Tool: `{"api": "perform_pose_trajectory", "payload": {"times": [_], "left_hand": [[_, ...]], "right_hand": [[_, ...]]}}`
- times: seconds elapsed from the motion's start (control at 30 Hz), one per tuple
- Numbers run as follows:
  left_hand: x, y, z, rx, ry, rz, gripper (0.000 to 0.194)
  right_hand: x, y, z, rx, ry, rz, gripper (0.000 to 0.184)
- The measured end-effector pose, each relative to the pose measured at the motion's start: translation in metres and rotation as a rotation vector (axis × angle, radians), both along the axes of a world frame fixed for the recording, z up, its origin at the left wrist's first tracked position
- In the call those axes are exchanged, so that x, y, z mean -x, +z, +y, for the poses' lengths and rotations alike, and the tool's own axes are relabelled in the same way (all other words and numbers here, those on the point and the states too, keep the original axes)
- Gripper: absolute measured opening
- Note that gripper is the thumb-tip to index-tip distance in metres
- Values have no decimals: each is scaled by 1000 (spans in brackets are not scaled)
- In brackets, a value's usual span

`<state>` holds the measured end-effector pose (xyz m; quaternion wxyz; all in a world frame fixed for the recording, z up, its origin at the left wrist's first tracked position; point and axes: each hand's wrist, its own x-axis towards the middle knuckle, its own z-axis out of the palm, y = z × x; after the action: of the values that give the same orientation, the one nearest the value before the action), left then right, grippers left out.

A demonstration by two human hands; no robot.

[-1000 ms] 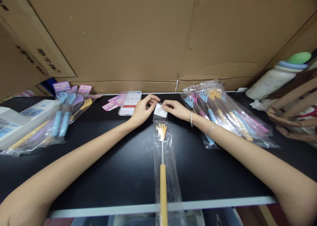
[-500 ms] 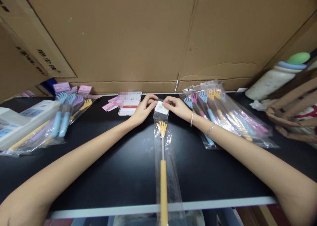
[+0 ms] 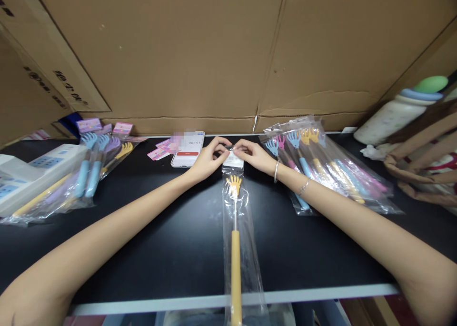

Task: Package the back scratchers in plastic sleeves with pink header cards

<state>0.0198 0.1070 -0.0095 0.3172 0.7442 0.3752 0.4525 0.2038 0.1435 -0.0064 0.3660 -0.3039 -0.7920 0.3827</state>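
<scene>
A yellow back scratcher [image 3: 236,264] with a metal shaft and a hand-shaped head lies in a clear plastic bag [image 3: 252,259] down the middle of the table, its handle reaching past the front edge. At the bag's top end sits a white label card [image 3: 234,160]. My left hand [image 3: 211,157] pinches the top of the bag from the left, thumb and fingers close together. From the right, my right hand [image 3: 252,155] pinches the same end with its thumb over the card's upper edge. The fingertips partly cover the card.
Bagged back scratchers [image 3: 321,166] lie on the right, and more [image 3: 93,173] with pink cards lie on the left by a white power strip [image 3: 67,155]. Behind my left hand are a phone [image 3: 182,160] and pink cards [image 3: 159,151]. A bottle [image 3: 392,114] and a brown bag [image 3: 403,166] stand far right.
Both thumbs have pressed in over the label card, covering more of its upper part. The card looks tilted or folded flatter. The back scratcher has hardly moved.
</scene>
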Motion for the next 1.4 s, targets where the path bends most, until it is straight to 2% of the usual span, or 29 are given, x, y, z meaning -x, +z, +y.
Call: {"api": "perform_pose_trajectory", "payload": {"times": [0.27,0.6,0.87,1.4], "left_hand": [[0,1,0,-14,26,4,19],[1,0,1,9,33,25,22],[2,-1,3,36,-22,-58,20],[1,-1,4,15,3,-15,20]], "right_hand": [[-1,0,1,77,38,22,19],[-2,-2,4,16,62,44,14],[-2,0,1,-4,75,21,15],[-1,1,-1,60,83,4,19]]}}
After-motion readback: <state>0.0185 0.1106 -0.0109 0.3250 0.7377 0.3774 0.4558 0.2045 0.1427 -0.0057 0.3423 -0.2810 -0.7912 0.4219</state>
